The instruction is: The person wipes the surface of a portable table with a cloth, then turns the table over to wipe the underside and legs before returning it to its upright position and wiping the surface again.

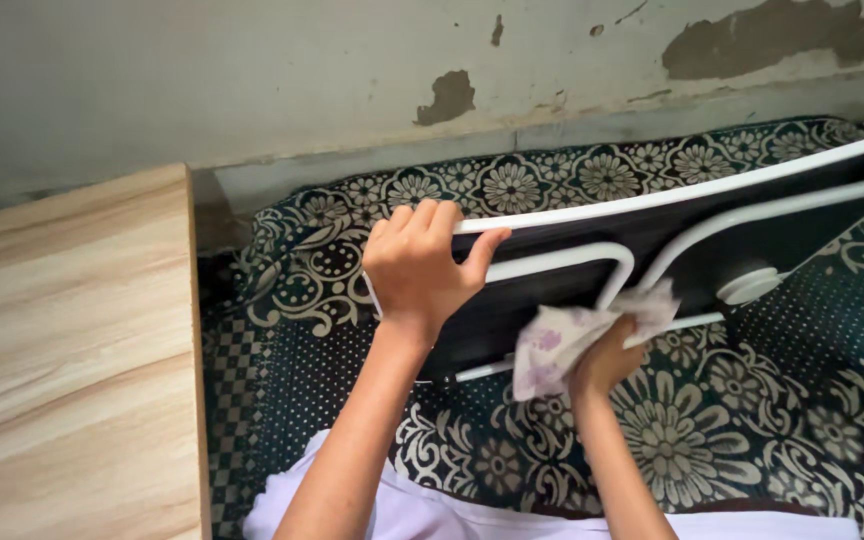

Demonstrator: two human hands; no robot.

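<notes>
Near: pale lilac garment [432, 515] at bottom edge; right hand [607, 360] clamped on a crumpled white-and-purple cloth [562, 345], pressed against white tubular leg frame [592, 262] of a folding table [752, 215] tipped on edge; left hand [420, 268] clamped over its white-trimmed near end; long axis runs right and away; floral dark-green mat [752, 420] beneath; wooden panel [72, 350] close left, open room right; peeling wall [352, 70] behind.

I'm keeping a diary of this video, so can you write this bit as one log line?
left hand: grips table edge | right hand: presses cloth on white leg frame | table: tipped over patterned rug
</notes>
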